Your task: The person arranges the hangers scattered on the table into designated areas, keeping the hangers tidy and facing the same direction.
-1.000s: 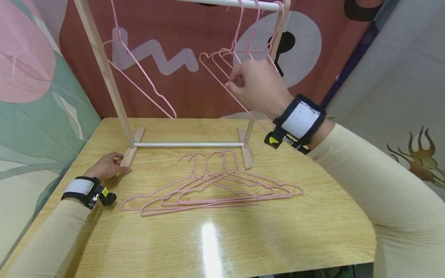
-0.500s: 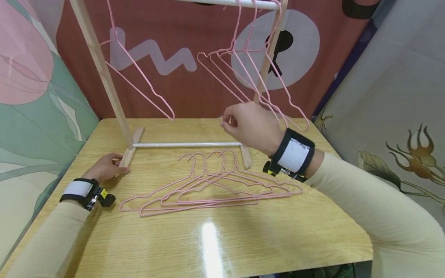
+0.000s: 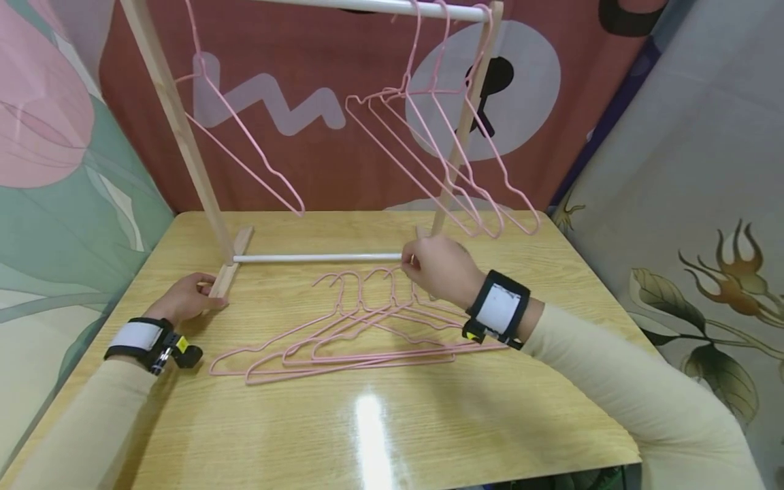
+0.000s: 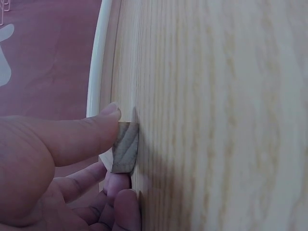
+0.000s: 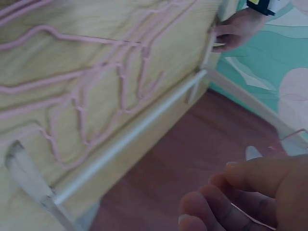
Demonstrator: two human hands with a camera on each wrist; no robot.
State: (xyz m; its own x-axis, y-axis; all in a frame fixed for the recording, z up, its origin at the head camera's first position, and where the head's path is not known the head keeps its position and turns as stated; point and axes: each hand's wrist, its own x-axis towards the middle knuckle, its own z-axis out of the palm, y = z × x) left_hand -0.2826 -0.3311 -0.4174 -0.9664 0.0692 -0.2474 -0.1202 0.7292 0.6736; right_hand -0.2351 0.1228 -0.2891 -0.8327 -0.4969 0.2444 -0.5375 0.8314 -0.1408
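My left hand (image 3: 184, 299) grips the front end of the rack's left wooden foot (image 3: 224, 280). In the left wrist view the thumb lies on one side of that foot (image 4: 125, 147) and fingers curl on its other side. My right hand (image 3: 444, 269), loosely curled and holding nothing, hovers in front of the lower white rail's right end. Several pink wire hangers (image 3: 392, 356) lie overlapped on the table, hooks toward the rack; the right hand covers part of them in the head view. Three more pink hangers (image 3: 406, 92) hang at the right and one hanger (image 3: 235, 120) at the left.
The rack has wooden side posts (image 3: 174, 112), a white top rail (image 3: 392, 7) and a lower white rail (image 3: 318, 258). It stands at the back of the wooden table (image 3: 275, 429). Patterned cloths (image 3: 306, 184) hang behind and at both sides.
My right hand has come down from beside the hangers at the right of the rack to the level of the lower rail. The left hand stays on the foot.
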